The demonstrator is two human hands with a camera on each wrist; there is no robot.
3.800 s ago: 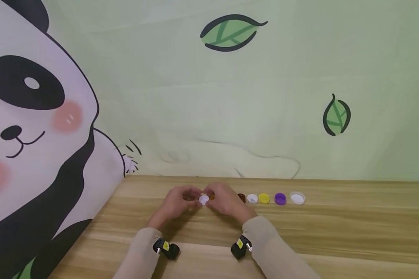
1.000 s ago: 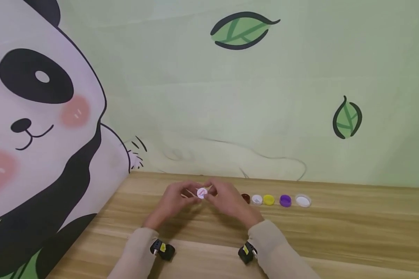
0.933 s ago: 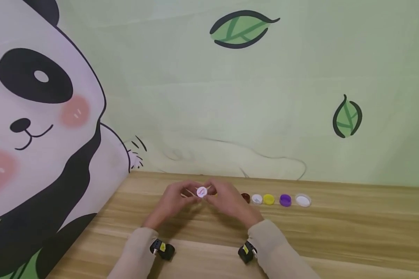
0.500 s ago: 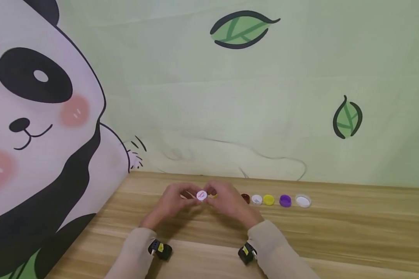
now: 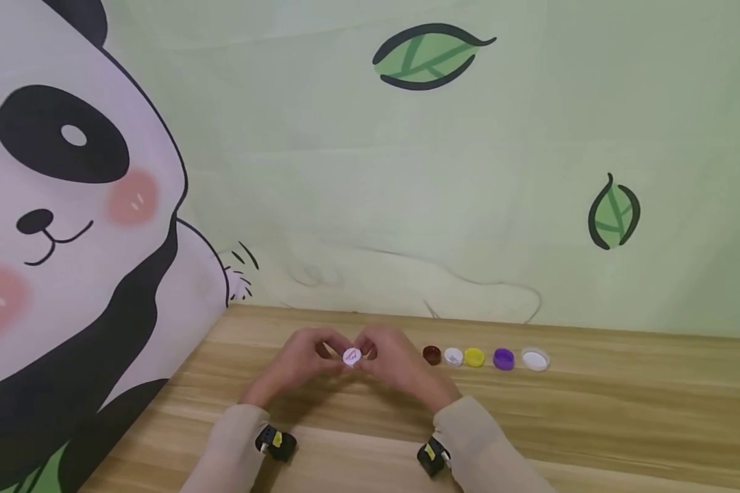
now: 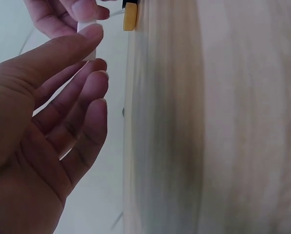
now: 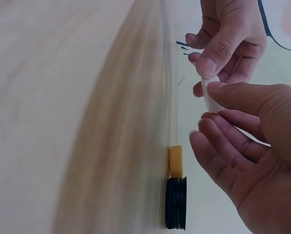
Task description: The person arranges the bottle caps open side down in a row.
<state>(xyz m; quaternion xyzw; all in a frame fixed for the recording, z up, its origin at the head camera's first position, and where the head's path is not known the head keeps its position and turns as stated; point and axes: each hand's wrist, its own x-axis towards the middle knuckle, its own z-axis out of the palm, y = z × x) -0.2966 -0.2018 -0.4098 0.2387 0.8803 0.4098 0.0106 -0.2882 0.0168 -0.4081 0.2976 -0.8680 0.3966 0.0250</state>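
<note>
A small white bottle cap (image 5: 352, 357), with a pinkish-red mark on its face, is between my two hands above the table. My left hand (image 5: 308, 359) pinches its left side between thumb and fingers. On the opposite side my right hand (image 5: 391, 359) pinches it too. Seen edge-on in the right wrist view, the white cap (image 7: 212, 97) has the thumbs of both hands on it, and the other fingers spread loosely below. The left wrist view shows mostly the thumb over the cap (image 6: 91, 55).
Right of my hands lie a brown cap (image 5: 432, 355), a white cap (image 5: 453, 356), a yellow cap (image 5: 474, 357), a purple cap (image 5: 503, 359) and a clear-rimmed white lid (image 5: 536, 359). In the right wrist view, an orange-yellow cap (image 7: 176, 162) stands beside a black ribbed cap (image 7: 176, 203). A panda-printed cloth hangs behind.
The white cap was turned from a plain side to its marked face. Lately both hands lowered it slightly and shifted left, uncovering more of the brown cap.
</note>
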